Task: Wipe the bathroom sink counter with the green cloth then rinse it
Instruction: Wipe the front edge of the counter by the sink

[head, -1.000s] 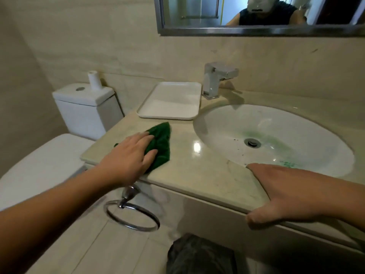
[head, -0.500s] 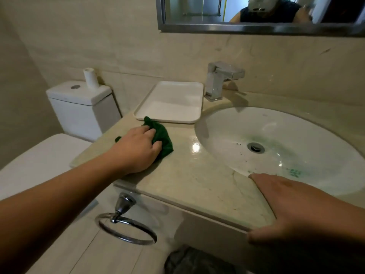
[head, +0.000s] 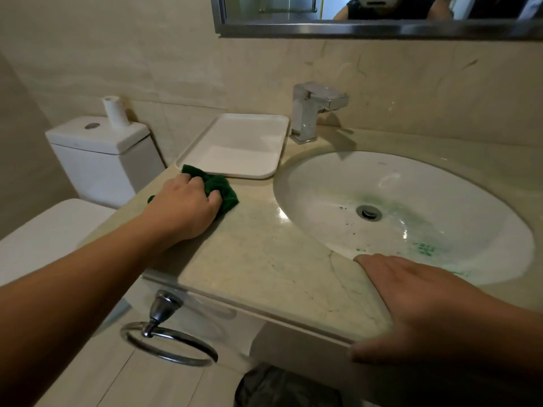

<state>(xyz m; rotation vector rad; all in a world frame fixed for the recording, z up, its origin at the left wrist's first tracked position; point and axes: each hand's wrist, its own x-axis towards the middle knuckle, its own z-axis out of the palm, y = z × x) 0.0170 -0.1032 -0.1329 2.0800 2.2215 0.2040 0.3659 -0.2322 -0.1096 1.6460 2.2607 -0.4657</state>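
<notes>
Beside the white tray (head: 235,148), left hand (head: 185,210) grips green cloth (head: 224,193); right hand (head: 426,312) rests flat at green-flecked sink (head: 382,183).

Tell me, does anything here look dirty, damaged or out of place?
Yes. The white sink has green smears around the drain and green flecks near its front rim, plus dark specks. A thin dark line crosses the counter by the sink's front edge; crack or vein, I cannot tell.
</notes>
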